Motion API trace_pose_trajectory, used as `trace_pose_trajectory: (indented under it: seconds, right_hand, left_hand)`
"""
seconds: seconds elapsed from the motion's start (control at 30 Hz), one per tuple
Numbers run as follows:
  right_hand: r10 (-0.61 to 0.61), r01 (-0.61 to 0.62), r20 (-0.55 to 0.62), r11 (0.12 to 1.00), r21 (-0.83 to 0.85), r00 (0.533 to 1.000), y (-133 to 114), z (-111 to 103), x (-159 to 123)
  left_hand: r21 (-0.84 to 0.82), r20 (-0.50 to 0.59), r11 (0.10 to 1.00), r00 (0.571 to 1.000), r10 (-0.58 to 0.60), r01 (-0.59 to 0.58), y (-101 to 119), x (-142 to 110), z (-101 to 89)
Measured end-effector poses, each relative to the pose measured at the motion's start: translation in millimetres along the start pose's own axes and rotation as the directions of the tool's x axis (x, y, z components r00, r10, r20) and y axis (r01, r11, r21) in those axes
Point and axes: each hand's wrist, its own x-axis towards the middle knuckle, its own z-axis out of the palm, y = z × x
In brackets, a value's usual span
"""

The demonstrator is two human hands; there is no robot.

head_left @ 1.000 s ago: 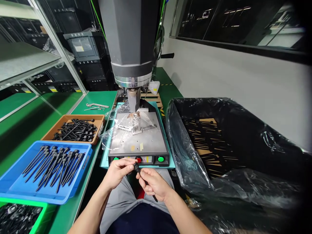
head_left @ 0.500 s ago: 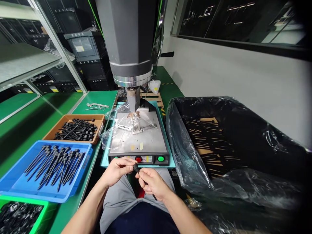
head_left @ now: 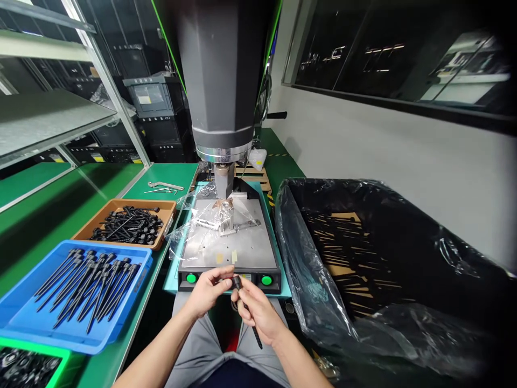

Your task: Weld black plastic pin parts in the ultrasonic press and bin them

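My right hand (head_left: 260, 312) is closed round a thin black rod with a thick cap-like head (head_left: 237, 282). The rod's far end sticks out below the palm, slanting down to the right. Thumb and forefinger of my left hand (head_left: 209, 291) pinch at the head from the left side. A dark curved bit shows under the right fingers; I cannot make out what it is. Both hands are above my lap, before the front panel of a press (head_left: 226, 263) with green buttons. Similar capped rods lie side by side in a blue tray (head_left: 36, 318) on the left.
Behind the blue tray, a brown tray (head_left: 86, 229) holds a heap of black parts. A green bin (head_left: 64, 364) with small black parts stands nearest me. The press head (head_left: 220, 81) hangs over a metal fixture (head_left: 226, 218). At right is a plastic-lined box (head_left: 297, 231) holding rods.
The view has tilted up slightly. Both hands have shifted a little right in view, and the rod's head now points upward between them, with more of its lower end showing.
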Motion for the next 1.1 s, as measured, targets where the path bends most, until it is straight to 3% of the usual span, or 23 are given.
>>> trace_pose_trajectory:
  seconds: [0.1, 0.17, 0.23, 0.43, 0.67, 0.77, 0.9, 1.1]
  right_hand:
    - [-0.035, 0.037, -0.120, 0.999, 0.017, 0.992, -5.1, -5.8, 2.8]
    - [-0.050, 0.050, -0.150, 0.999, -0.003, 0.987, -7.3, -7.3, 4.9]
    - [-0.056, 0.051, -0.151, 0.998, -0.036, 0.987, -7.2, -6.8, 8.1]
    - [-0.002, -0.010, -0.104, 0.993, -0.116, 0.995, 4.2, -0.2, 27.4]
    - [0.036, -0.028, 0.045, 0.986, -0.162, 0.998, -10.1, 19.5, 79.4]
    - [-0.143, 0.154, 0.063, 0.956, -0.249, 0.988, -30.0, 29.8, 111.4]
    - [-0.443, 0.420, 0.029, 0.826, -0.375, 0.896, -58.7, 31.7, 146.8]
    - [-0.633, 0.505, -0.057, 0.665, -0.551, 0.772, -94.6, 17.5, 176.7]
  left_hand:
    - [-0.359, -0.227, 0.933, 0.966, -0.121, 0.032, -12.4, 26.7, -1.8]
    - [-0.538, -0.284, 0.843, 0.938, -0.197, 0.014, -17.5, 43.4, -4.1]
    - [-0.620, -0.280, 0.784, 0.936, -0.212, -0.008, -19.9, 56.6, -6.0]
    - [-0.634, -0.229, 0.767, 0.972, -0.062, -0.100, -7.7, 75.5, -11.4]
    - [-0.527, -0.146, 0.826, 0.978, 0.146, -0.202, 41.3, 78.5, -7.3]
    - [-0.493, -0.154, 0.834, 0.968, 0.198, -0.249, 57.2, 80.4, -2.2]
    - [-0.460, -0.193, 0.837, 0.953, 0.232, -0.297, 66.9, 84.4, -0.3]
    - [-0.428, -0.197, 0.833, 0.936, 0.293, -0.351, 77.2, 93.7, -9.9]
